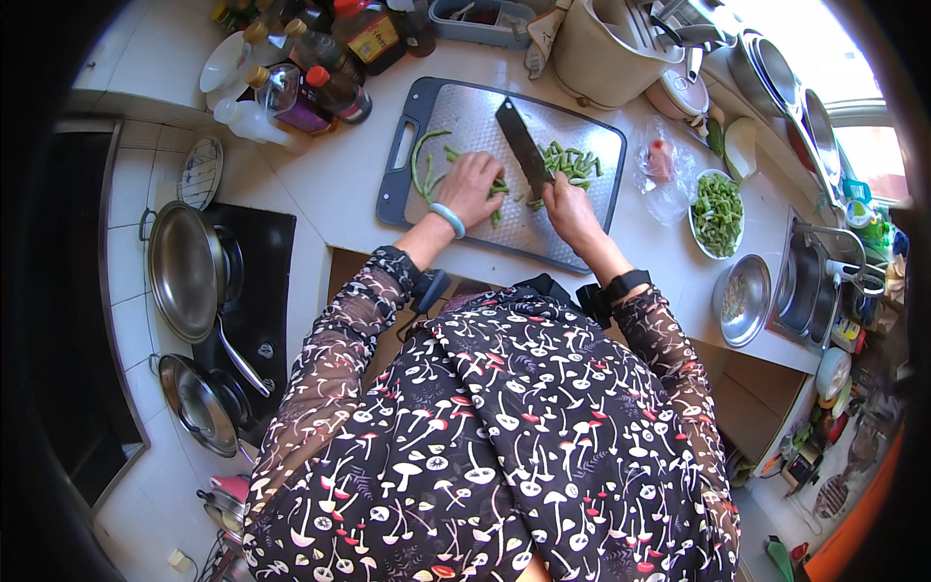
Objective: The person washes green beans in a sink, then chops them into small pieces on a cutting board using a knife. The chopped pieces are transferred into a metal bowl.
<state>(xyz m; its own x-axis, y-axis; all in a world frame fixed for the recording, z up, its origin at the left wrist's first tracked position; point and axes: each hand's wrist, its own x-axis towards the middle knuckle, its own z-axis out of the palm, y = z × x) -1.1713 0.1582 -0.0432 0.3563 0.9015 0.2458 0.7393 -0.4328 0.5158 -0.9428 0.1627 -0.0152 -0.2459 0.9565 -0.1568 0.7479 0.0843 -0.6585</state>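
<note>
A metal cutting board with a dark grey frame [465, 109] lies on the counter before me. My right hand [571, 211] grips a kitchen cleaver [524, 142], whose dark blade points away over the middle of the board. Cut green bean pieces [574, 164] lie in a heap right of the blade. My left hand [474, 185], with a pale bangle at its wrist, rests on green beans near the board's middle; pieces stick out by its fingers. Its palm side is hidden. Long whole green beans [416, 164] curve on the board left of that hand.
Sauce bottles [338, 94] stand at the back left. A beige bin [596, 65] is behind the board. On the right are a plastic bag holding pink meat [660, 160], a plate of cut beans [718, 214] and a metal bowl [742, 300]. A frying pan [185, 273] sits at left.
</note>
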